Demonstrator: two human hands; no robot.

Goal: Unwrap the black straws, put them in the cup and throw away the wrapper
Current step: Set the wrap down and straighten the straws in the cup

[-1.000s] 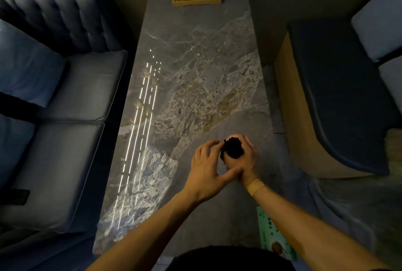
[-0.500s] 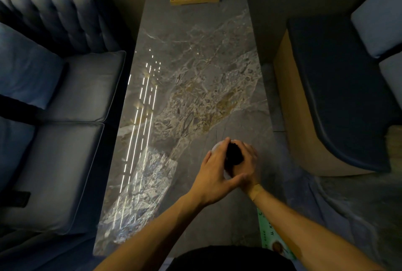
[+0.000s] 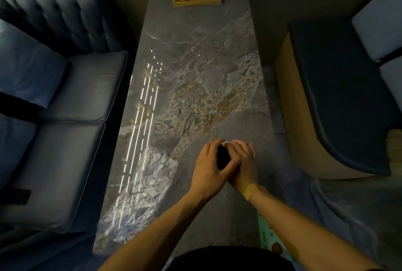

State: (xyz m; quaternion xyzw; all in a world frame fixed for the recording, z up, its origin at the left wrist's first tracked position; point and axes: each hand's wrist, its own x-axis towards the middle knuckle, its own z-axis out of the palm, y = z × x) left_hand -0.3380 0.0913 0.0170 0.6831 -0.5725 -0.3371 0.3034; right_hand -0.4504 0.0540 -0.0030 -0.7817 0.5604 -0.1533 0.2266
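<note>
A bundle of black straws [image 3: 222,158] stands upright between my two hands near the front right of the marble table [image 3: 195,53]. My left hand [image 3: 207,170] wraps around the bundle from the left, its thumb crossing the front. From the right, my right hand [image 3: 244,163] curls around the white cup [image 3: 227,143], and only a sliver of its rim shows behind the straws. The clear crumpled wrapper [image 3: 143,192] lies flat on the table to the left of my hands, apart from them.
A wooden tray [image 3: 196,2] with a bottle and small items sits at the table's far end. A dark sofa [image 3: 54,118] runs along the left side and a padded bench [image 3: 339,96] along the right. A green printed sheet [image 3: 274,242] lies by the table's near right corner.
My left hand has closed further over the straws, hiding most of the bundle. Both hands have shifted slightly toward me, and the straws' tops show less than before.
</note>
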